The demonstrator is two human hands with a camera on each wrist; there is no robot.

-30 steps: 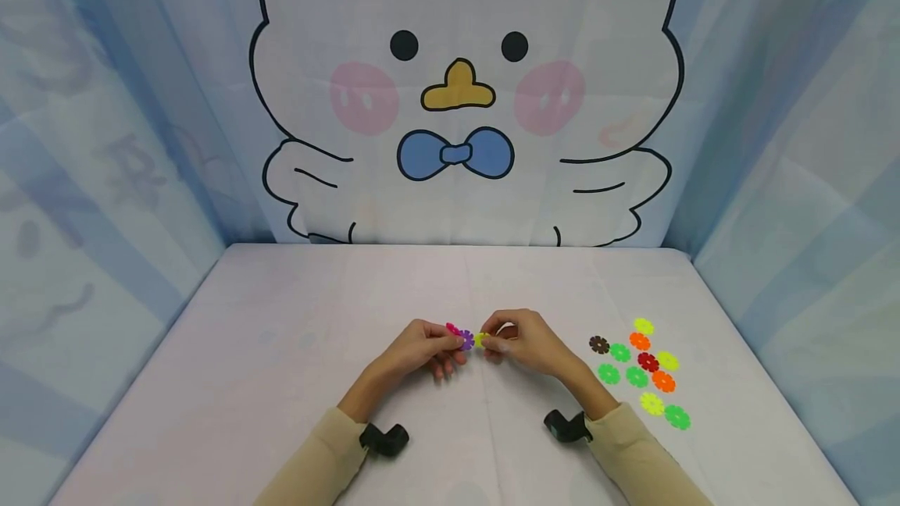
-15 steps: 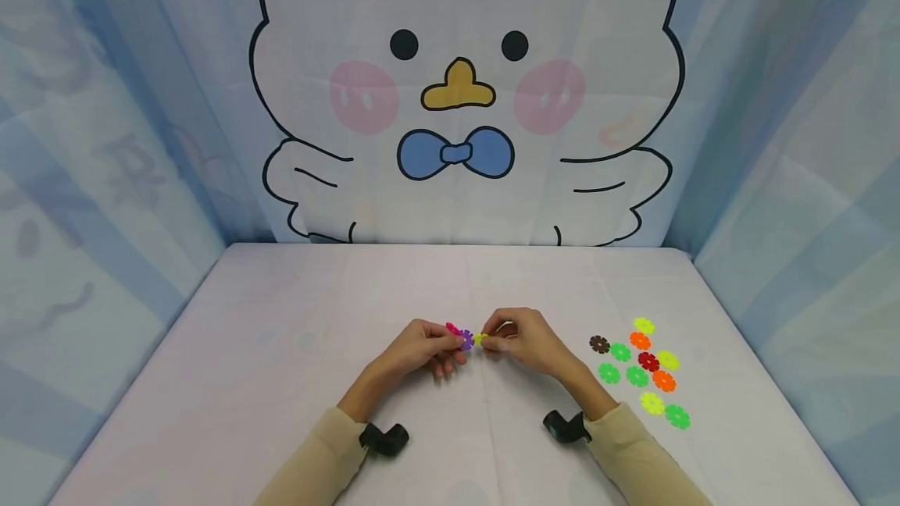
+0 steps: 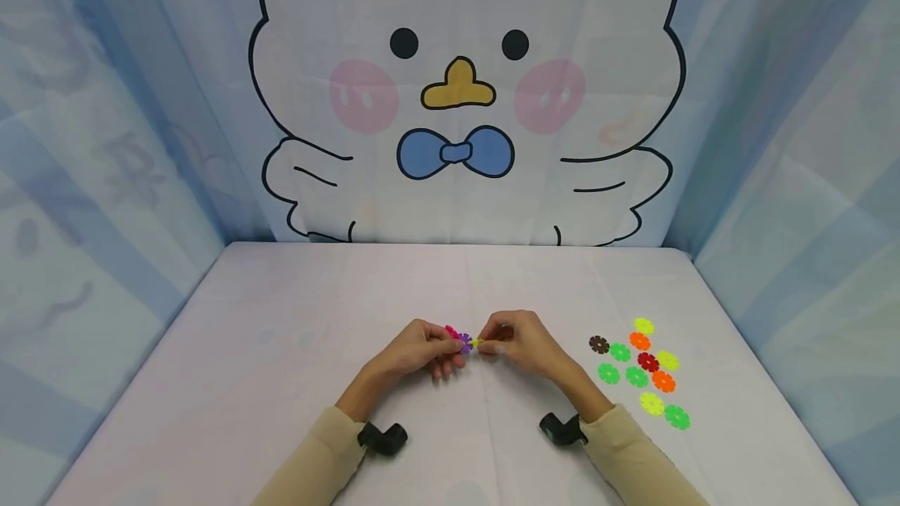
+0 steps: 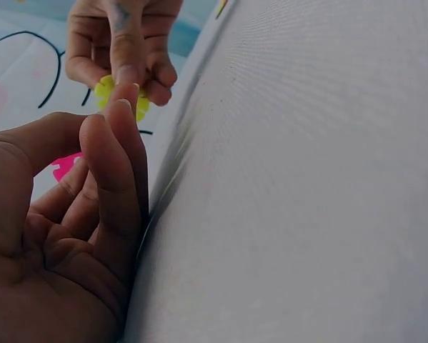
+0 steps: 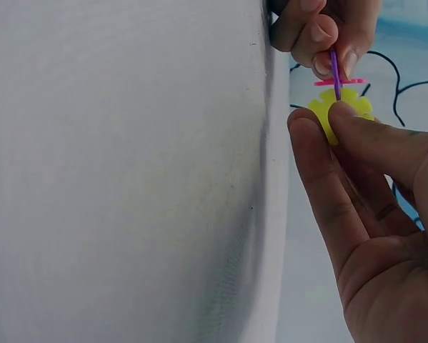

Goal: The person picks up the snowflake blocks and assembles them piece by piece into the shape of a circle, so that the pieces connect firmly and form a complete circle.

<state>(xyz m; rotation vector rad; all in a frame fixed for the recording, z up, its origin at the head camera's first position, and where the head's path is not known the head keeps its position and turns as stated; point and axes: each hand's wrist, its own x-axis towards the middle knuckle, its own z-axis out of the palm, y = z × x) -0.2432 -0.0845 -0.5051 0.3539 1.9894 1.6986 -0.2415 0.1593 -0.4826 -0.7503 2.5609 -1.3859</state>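
Near the middle of the table, my left hand pinches a purple notched plastic disc between thumb and fingers. A pink disc is joined to the purple one, partly behind the fingers. My right hand pinches a yellow notched disc by its edge. In the right wrist view, the yellow disc's rim meets the purple disc, crosswise to it; how deep the slots engage cannot be told. The left wrist view shows the yellow disc beyond the left fingertips, and a bit of pink disc.
Several loose discs lie flat at the right of the table: green, yellow, orange, red and brown. A white cloth covers the table. A printed curtain hangs behind its far edge.
My right hand has shifted slightly left, bringing the yellow disc up against the purple one. The yellow disc now shows more edge-on. My left hand has barely moved.
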